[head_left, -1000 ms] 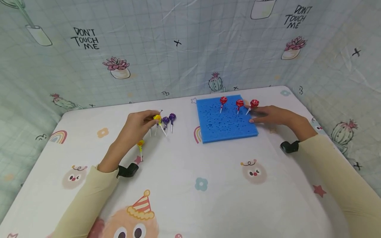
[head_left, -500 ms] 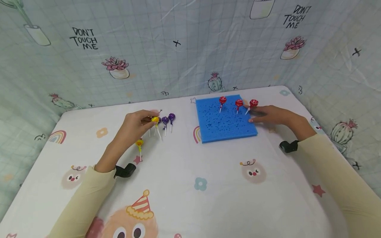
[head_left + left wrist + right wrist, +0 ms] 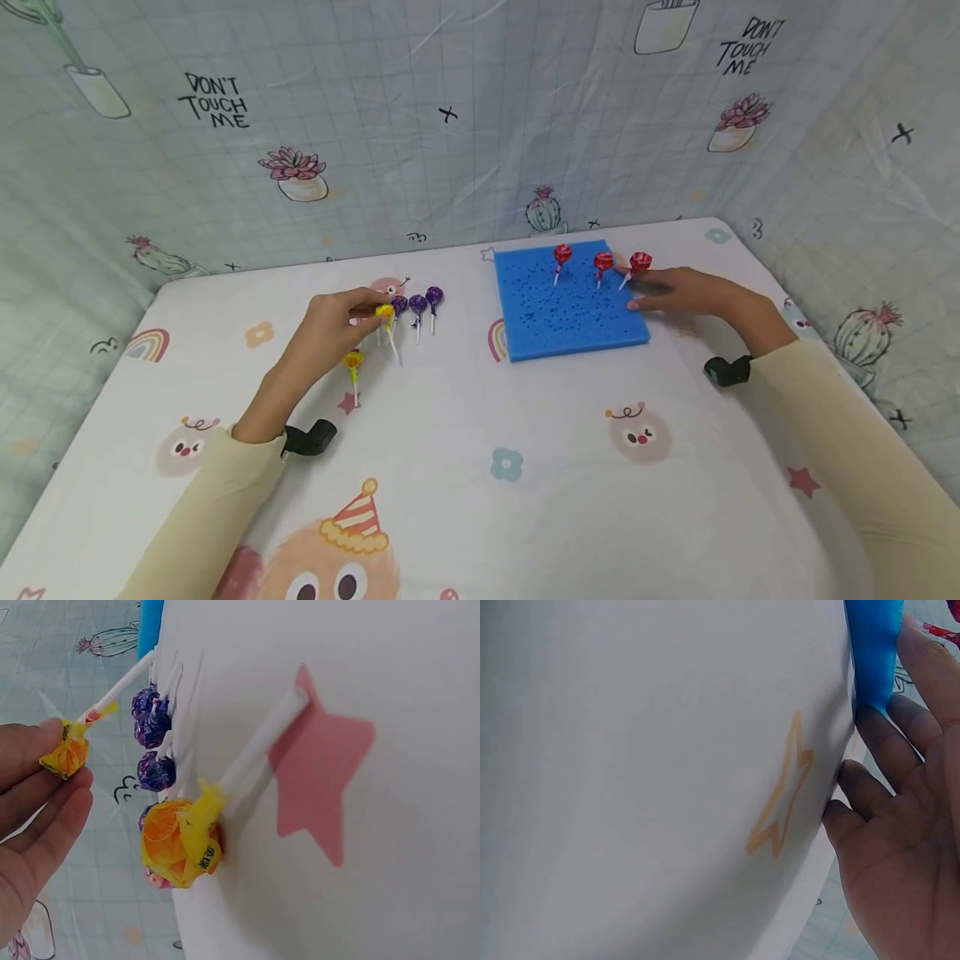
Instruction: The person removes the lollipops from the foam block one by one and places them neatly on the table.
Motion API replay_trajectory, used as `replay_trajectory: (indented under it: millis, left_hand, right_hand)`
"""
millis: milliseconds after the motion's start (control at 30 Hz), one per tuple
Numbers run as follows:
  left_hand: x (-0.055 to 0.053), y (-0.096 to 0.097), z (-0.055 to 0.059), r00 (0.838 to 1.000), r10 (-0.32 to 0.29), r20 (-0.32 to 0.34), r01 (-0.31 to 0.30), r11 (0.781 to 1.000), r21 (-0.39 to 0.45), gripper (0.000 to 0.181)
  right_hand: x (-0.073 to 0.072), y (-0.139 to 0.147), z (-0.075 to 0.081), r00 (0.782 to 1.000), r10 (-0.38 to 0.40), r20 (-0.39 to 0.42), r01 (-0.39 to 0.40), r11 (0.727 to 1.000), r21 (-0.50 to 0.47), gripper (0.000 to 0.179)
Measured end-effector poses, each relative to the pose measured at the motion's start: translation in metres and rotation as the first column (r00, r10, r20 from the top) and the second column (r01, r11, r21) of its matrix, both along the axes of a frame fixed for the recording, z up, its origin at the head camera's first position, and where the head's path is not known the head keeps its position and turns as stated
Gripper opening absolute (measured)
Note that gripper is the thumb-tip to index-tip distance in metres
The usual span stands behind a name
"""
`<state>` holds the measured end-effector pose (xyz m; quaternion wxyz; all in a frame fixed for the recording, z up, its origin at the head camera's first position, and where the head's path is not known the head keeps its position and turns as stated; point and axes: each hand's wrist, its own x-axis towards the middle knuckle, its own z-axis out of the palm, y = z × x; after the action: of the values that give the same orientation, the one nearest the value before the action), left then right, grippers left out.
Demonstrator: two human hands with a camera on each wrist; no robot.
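Between thumb and fingertips my left hand pinches a yellow-wrapped lollipop by its candy head, its white stick slanting down to the right in the head view. Another yellow lollipop lies on the table just below this hand. Several purple lollipops lie beside it in a row. My right hand rests against the right edge of a blue foam board, thumb on the board and fingers extended along its edge. Three red lollipops stand in the foam; the rightmost leans beside my right fingertips.
A white patterned cloth covers the table. Behind it and at the right hangs a pale printed curtain. The purple lollipops lie left of the foam board, with a stretch of cloth between.
My left hand, with the yellow lollipop, has drawn slightly left and toward me, leaving more of the purple lollipops in sight. My right hand has stayed at the foam board's edge.
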<state>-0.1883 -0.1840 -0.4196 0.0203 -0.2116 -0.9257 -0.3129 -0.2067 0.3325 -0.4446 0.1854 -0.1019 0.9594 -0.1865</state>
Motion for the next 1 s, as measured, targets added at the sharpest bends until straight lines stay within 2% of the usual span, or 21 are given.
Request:
replay_trajectory:
  millis: [400, 700, 1000]
  left_hand:
    - [0.001, -0.013, 0.0, 1.0, -0.022, 0.012, 0.022, 1.0, -0.02, 0.027]
    - [0.005, -0.016, 0.001, 0.997, -0.005, 0.073, 0.009, 0.998, -0.054, 0.026]
    - [0.006, -0.018, 0.003, 0.993, -0.024, 0.111, 0.034, 0.996, -0.085, 0.02]
  right_hand:
    - [-0.003, 0.001, -0.001, 1.0, 0.017, -0.001, -0.017, 1.0, 0.002, 0.087]
    - [-0.002, 0.002, 0.0, 1.0, -0.003, 0.013, 0.003, 1.0, 0.009, 0.088]
    - [-0.001, 0.0, 0.002, 1.0, 0.004, 0.015, -0.004, 1.0, 0.007, 0.086]
